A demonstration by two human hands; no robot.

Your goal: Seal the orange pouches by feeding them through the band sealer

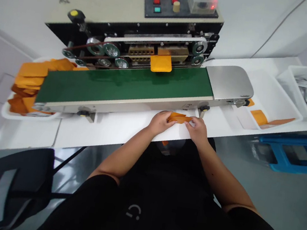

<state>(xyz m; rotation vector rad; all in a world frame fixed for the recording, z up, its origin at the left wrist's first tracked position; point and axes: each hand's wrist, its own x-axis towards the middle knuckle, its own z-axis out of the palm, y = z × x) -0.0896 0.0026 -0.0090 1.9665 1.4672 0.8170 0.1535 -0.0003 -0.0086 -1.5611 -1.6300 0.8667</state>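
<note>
Between my two hands is a small orange pouch [180, 118], held just over the front edge of the white table. My left hand [160, 122] pinches its left end, and my right hand [197, 130] grips the right end. The pouch's upper edge looks slightly parted. Behind it runs the green conveyor belt [123, 82] of a band sealing machine [113, 14]. Another orange pouch [161, 63] hangs in the machine's sealing band, above the belt.
At the left end, a white bin [7, 113] is heaped with orange pouches [34, 79]. On the right, a white tray [284, 97] holds a few orange pouches, beside a bin [305, 71] of silvery packets. A blue stool [294, 169] and a black chair [18, 183] stand below.
</note>
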